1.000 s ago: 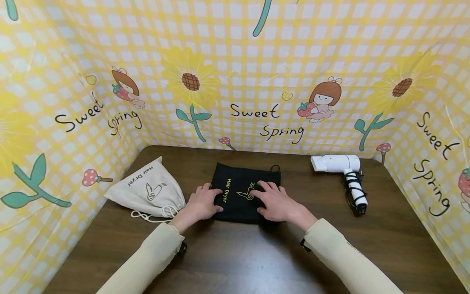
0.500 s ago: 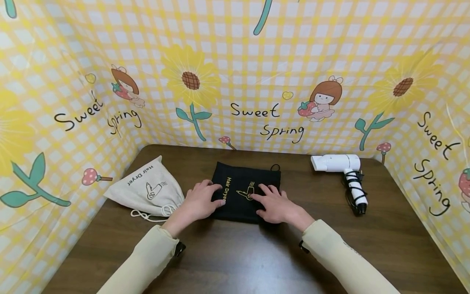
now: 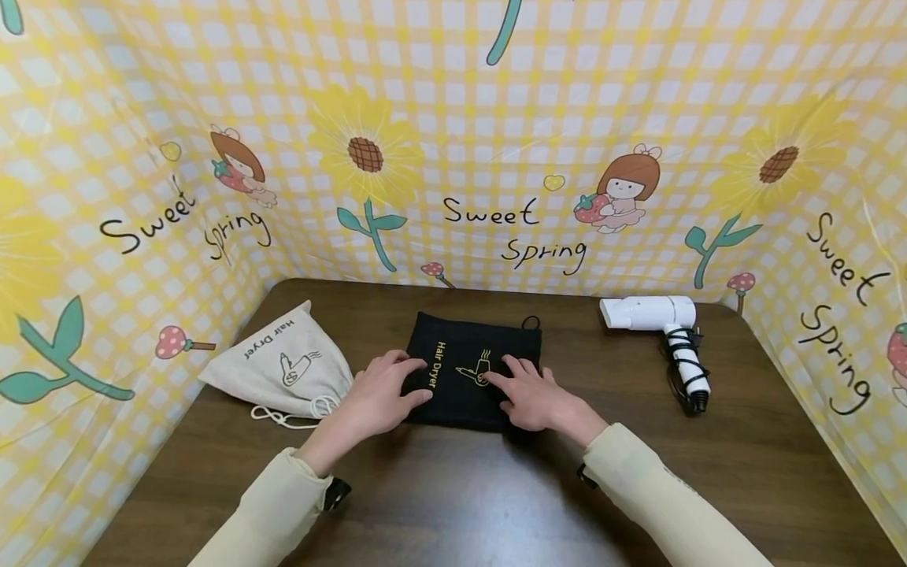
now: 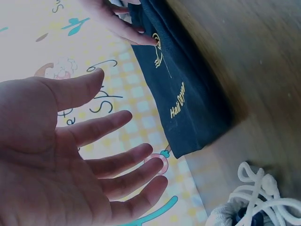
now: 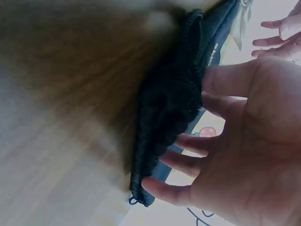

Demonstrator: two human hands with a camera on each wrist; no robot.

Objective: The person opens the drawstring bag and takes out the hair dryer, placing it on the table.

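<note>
A black drawstring pouch lies flat on the table, marked "Hair Dryer" with a yellow dryer picture. Over its left edge hovers my left hand; in the left wrist view its spread fingers stand apart from the black cloth and hold nothing. My right hand rests on the pouch's right end, its fingers spread and reaching toward the printed picture. From the right wrist view, the right fingers touch the gathered black mouth without curling round it.
Left of the pouch lies a beige drawstring bag, also lettered "Hair Dryer", its white cord trailing forward. A white hair dryer with its black cord wound round the handle lies at the right. Patterned cloth walls the brown table.
My left hand has drawn back slightly left and lifted from the pouch's edge. The right hand has shifted only a little, and the pouch stays in place.
</note>
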